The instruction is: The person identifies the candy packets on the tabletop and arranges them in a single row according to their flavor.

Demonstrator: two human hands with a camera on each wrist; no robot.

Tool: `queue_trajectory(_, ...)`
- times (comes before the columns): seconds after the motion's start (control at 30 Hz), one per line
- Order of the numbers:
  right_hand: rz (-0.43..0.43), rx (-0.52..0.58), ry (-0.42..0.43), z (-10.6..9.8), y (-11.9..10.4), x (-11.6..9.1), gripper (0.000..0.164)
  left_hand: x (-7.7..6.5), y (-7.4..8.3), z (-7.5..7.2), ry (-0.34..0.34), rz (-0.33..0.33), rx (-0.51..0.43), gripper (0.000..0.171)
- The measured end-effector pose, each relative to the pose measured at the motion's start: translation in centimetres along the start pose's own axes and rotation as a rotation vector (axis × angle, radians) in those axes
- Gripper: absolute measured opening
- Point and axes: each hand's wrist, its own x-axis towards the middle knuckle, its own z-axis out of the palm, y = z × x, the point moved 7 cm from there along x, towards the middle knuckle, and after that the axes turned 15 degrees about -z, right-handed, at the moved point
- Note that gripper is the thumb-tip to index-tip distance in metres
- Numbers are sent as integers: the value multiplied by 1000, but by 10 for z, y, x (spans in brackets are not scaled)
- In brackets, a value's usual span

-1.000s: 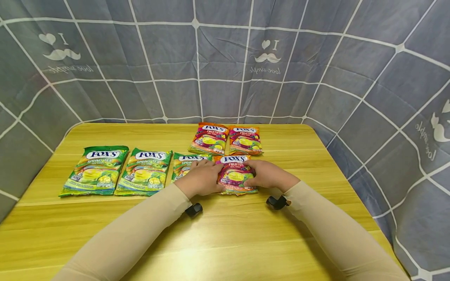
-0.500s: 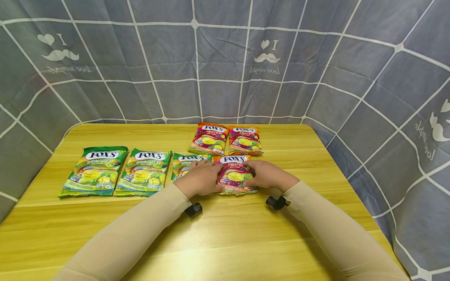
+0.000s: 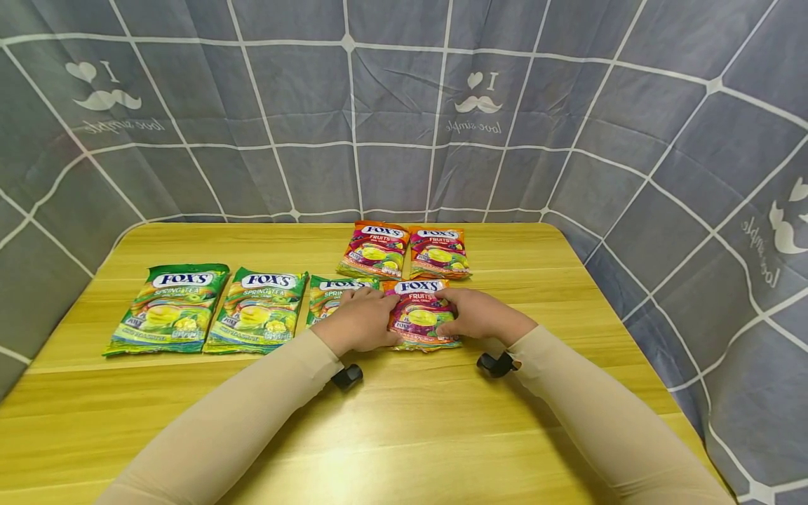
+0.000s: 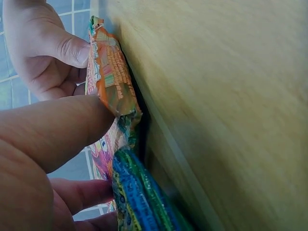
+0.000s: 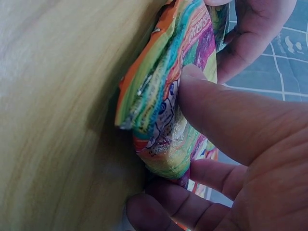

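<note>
In the head view, a purple and orange bag of Fox's fruit candy (image 3: 419, 308) lies flat at the front of the group. My left hand (image 3: 365, 321) holds its left side, thumb at the lower corner and fingers spread over the neighbouring bag. From the right, my right hand (image 3: 485, 313) grips the same bag; in the right wrist view the thumb (image 5: 207, 96) presses its face and the fingers curl at its side. A green Spring Tea candy bag (image 3: 328, 298) adjoins it on the left, partly hidden by my left hand.
Two more green Spring Tea bags (image 3: 257, 311) (image 3: 169, 308) extend the row leftward. Behind the held bag lie two fruit candy bags (image 3: 375, 250) (image 3: 438, 252) near the wooden table's (image 3: 404, 435) far edge. A grey checked curtain (image 3: 404, 105) surrounds the back and sides.
</note>
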Motion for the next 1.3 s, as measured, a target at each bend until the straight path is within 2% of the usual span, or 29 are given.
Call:
queue_trajectory(0.7, -10, 6, 0, 2, 3, 1, 78, 0, -1, -2, 6, 16, -12, 87)
queue_trajectory(0.83, -16, -31, -16, 0, 2, 1, 78, -2, -1, -6, 15, 28, -28, 85)
queue_trajectory(0.97, -22, -69, -14, -5, -1, 0, 75, 0, -5, -17, 38, 36, -51, 80)
queue_trajectory(1.07, -20, -81, 24, -13, -3, 1, 76, 3, -13, -30, 54, 25, -82, 76)
queue_trajectory(1.2, -22, -78, 90, -26, -8, 5, 77, 11, -28, -49, 75, -17, -131, 77)
queue_trajectory(1.3, -25, -65, 128, -32, -12, 13, 75, 22, -43, -61, 90, -54, -180, 79)
